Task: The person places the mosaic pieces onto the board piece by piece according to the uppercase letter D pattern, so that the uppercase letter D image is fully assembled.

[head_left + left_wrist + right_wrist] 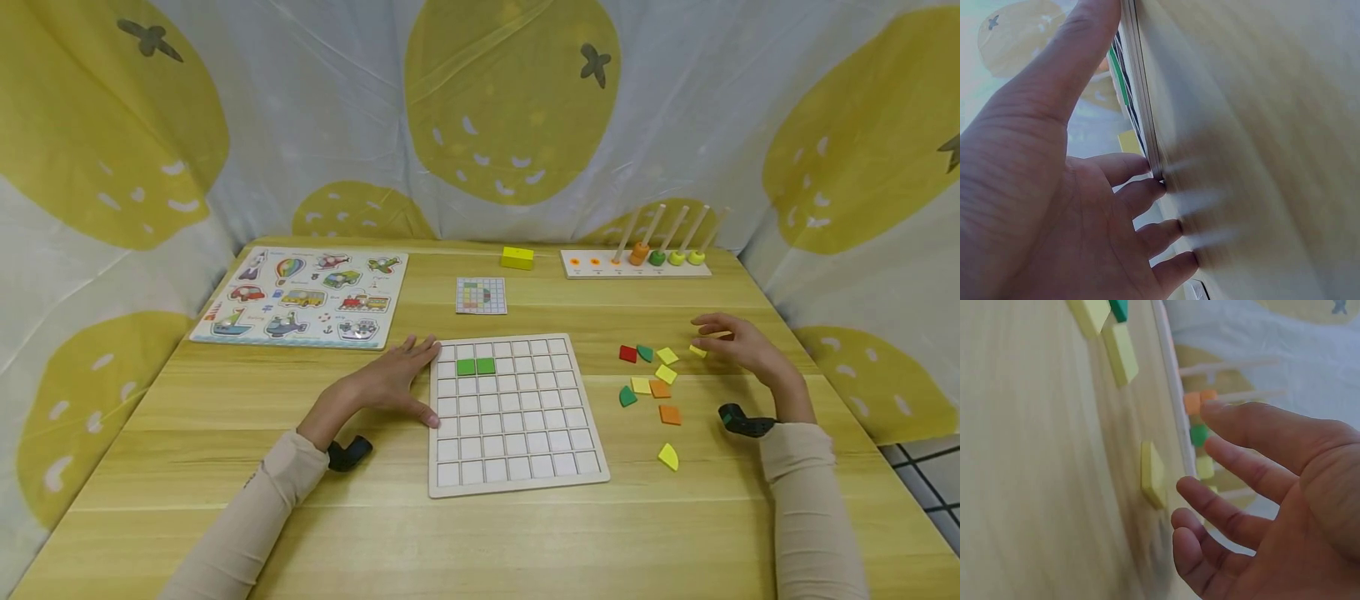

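Observation:
A white grid board [517, 417] lies on the table with two green square tiles [476, 367] side by side in its second row. My left hand [390, 385] rests at the board's left edge, thumb and fingers spread along it. Over on the right, my right hand [738, 346] hovers above the table with relaxed fingers, nothing held. Right by its fingertips is a yellow tile [1153, 476], partly covered by the hand in the head view. Nearer the board lie loose tiles: a red one [627, 354], green quarter-rounds [627, 397], orange squares [670, 415] and several yellow pieces [666, 375].
A small patterned card [482, 296] lies behind the board, with a yellow block [517, 258] farther back. At the back right stands a peg stand [636, 265] with coloured beads. A picture puzzle board [300, 298] lies at the left.

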{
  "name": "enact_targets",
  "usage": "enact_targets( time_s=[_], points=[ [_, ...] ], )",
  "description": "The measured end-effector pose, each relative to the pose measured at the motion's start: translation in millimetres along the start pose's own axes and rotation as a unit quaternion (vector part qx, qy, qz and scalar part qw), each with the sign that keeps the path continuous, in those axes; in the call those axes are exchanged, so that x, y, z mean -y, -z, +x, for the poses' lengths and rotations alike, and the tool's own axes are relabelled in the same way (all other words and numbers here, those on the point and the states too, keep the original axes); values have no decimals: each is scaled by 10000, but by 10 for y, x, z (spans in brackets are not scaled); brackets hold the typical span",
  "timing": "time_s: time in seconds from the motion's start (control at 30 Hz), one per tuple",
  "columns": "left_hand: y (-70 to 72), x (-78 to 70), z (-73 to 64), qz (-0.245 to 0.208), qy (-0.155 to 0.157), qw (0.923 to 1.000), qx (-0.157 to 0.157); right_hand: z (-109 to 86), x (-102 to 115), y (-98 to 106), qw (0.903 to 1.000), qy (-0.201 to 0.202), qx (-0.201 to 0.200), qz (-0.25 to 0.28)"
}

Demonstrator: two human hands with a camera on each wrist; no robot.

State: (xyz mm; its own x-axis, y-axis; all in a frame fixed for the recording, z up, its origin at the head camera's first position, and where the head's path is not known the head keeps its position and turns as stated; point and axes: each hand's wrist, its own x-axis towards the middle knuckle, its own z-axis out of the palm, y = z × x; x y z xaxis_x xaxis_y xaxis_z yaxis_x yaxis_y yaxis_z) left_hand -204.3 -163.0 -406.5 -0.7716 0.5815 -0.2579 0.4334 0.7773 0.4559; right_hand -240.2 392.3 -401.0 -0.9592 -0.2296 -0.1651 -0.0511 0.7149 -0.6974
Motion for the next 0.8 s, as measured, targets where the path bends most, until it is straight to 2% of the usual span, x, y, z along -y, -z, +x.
enact_targets(
  time_s=[0.2, 0.57, 0.8],
  points=[
    [-1, 1, 4, 1, -1, 10000, -13, -43, -129, 15, 9998, -103, 29, -138],
    [-11, 27, 13, -31, -57, 10000, -15, -49, -208, 2, 9993, -176, 50, -323],
    [-18, 37, 9, -103, -18, 9999, -13, -30, -201, -48, 9990, -5, -137, -420]
  ],
)
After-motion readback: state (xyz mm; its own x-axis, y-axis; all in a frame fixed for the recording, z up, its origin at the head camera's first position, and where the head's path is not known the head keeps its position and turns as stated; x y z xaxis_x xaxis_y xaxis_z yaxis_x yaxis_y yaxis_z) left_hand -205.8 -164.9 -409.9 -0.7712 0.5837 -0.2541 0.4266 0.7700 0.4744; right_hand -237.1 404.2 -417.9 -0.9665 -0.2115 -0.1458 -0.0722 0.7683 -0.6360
